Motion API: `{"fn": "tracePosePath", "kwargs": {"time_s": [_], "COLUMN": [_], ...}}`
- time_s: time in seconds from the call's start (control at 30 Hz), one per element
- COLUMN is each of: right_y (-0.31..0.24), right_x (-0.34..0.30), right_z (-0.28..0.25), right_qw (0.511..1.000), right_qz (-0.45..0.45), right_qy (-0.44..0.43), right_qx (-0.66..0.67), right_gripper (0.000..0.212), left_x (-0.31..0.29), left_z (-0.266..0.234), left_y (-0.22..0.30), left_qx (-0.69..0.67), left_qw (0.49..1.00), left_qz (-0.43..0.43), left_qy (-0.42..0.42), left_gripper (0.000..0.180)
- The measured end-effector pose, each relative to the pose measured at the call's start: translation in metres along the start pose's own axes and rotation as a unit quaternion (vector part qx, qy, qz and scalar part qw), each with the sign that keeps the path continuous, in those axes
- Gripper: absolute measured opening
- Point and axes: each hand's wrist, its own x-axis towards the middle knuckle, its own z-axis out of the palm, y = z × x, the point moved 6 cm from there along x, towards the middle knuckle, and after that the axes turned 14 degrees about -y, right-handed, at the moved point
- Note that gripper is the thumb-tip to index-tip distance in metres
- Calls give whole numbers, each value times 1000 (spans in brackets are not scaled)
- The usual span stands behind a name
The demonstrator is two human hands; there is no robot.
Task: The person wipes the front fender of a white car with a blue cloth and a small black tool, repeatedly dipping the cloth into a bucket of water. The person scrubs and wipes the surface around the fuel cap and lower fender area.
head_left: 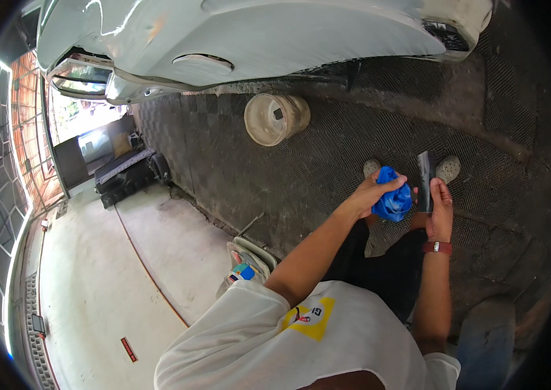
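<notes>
The left hand [371,193] is clenching a crumpled blue cloth [393,203], which is touching the dark flat squeegee-like blade [426,182] that the right hand [441,211] is gripping upright just beside it. A loose pinch could be letting the blade slip (the floor mat looks wet). Farther beyond the hands, a pale bucket [276,117] is lying tipped beside the white car [243,39].

White car body [275,32] overhead, pale bucket [275,117] lying on its side, dark textured floor mat [256,169], black crate [126,175]
</notes>
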Motion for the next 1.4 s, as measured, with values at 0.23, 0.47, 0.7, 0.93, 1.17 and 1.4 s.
{"fn": "tracePosePath", "kwargs": {"time_s": [0.23, 0.47, 0.7, 0.93, 1.17, 1.4], "right_y": [-4, -51, -128, -196, -259, -262], "right_x": [-4, -30, -78, -114, -102, -48], "right_z": [59, 105, 150, 179, 198, 179], "right_qw": [945, 811, 807, 750, 818, 955], "right_qz": [-48, -148, -128, -180, -153, 42], "right_qy": [21, -49, -109, -214, -280, -257], "right_qx": [-323, -564, -566, -599, -478, -145], "right_gripper": [44, 32, 54, 95, 96, 101], "left_x": [-25, -39, -39, -30, -28, -60], "left_z": [-25, 5, 63, 137, 150, 198], "left_y": [-2, 7, 21, 49, 88, 174], "left_qx": [56, 70, 94, -65, -125, -111], "left_qw": [998, 996, 994, 993, 973, 929], "left_qz": [-4, 1, 44, 87, 179, 352], "left_qy": [-42, -50, 16, 47, 76, 31], "left_gripper": [35, 38, 59, 60, 44, 50]}}
